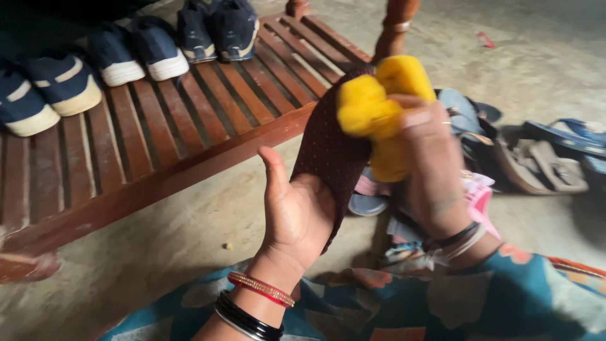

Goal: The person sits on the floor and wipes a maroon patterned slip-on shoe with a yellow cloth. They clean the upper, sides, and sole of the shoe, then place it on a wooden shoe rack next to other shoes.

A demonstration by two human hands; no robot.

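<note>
Yellow cloth pressed to the sole of a dark slipper, held up between both hands.

Nearest, the left hand [297, 215], bangles at the wrist, cups the heel of the dark dotted slipper [331, 148] from below, thumb raised, fingers wrapped behind it. Just above, the right hand [432, 167] is clamped around a bunched yellow cloth [372, 107], which touches the slipper's upper end. Right of the hands lies a heap of sandals [536, 161] on the floor; beyond the left hand, a slatted wooden rack [189, 120] carries navy shoes [136, 53]. To my eye the slipper rests loosely in that palm, so a hard rub could push it out onto the dusty floor.
</note>
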